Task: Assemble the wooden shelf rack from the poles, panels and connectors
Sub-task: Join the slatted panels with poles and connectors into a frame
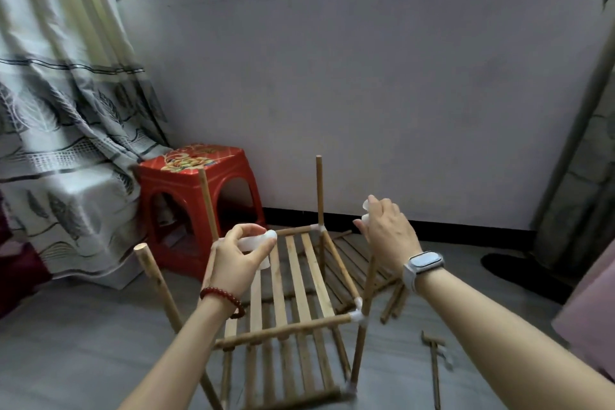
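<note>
White connectors point(256, 241) sit pinched in left hand point(237, 260) and right hand point(387, 232).

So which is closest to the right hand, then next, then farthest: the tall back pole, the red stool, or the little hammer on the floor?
From the right hand:
1. Tall back pole, just to its left.
2. Hammer, on the floor below it, near the right forearm.
3. Red stool, far off to the left, by the curtain.
</note>
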